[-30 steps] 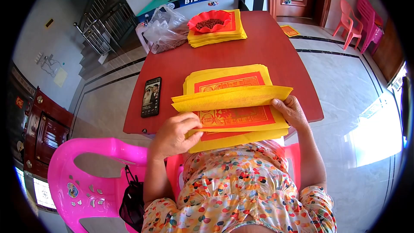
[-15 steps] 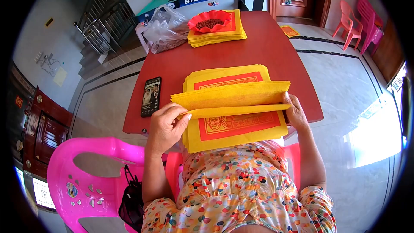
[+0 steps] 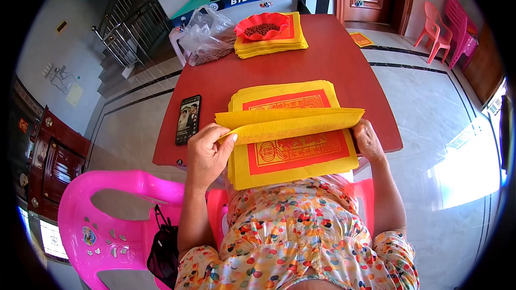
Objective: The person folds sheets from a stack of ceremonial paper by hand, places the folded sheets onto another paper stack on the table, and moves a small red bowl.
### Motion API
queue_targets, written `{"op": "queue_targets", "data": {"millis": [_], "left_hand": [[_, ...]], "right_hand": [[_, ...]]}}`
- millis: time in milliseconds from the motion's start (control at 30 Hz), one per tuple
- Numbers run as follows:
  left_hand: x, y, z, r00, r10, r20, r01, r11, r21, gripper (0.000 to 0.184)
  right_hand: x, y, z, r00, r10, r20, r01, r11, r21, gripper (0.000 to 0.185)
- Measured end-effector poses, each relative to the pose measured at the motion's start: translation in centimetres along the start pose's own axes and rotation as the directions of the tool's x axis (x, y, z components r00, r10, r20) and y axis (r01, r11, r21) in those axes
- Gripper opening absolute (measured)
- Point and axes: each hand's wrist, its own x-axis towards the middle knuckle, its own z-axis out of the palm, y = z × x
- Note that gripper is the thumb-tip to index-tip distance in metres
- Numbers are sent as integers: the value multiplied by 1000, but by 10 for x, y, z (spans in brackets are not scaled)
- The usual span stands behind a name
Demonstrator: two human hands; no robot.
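Note:
A stack of yellow paper sheets (image 3: 250, 169) with red printed panels lies at the near edge of the red table. Across its middle runs a folded yellow sheet (image 3: 293, 126). My left hand (image 3: 208, 153) pinches the left end of this folded sheet between thumb and fingers. At its right end my right hand (image 3: 368, 139) is closed round the edge, fingertips partly hidden behind the paper. A phone (image 3: 188, 120) with a lit screen lies left of the stack.
On the far part of the red table (image 3: 322, 48) are a clear plastic bag (image 3: 207, 37) and another yellow paper stack (image 3: 269, 48) bearing a red dish (image 3: 262, 26) of brown bits. A pink chair (image 3: 123, 182) stands at my left.
A near sheet has been lifted and folded away from me against the upper folded paper. My left hand has moved up and slightly left; my right hand has stayed at the right end.

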Motion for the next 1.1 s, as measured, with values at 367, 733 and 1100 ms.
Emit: {"op": "queue_targets", "data": {"millis": [367,733,1100], "left_hand": [[0,8,3,947,0,-322,-36,994,-106,19],[-9,11,15,796,175,580,-199,980,-23,29],[-13,6,25,667,143,731,-244,969,33,46]], "right_hand": [[1,-14,15,998,26,-53,-28,999,-42,37],[2,-11,12,999,25,-35,-27,996,-84,39],[2,-16,11,998,59,-11,-60,991,-118,40]]}}
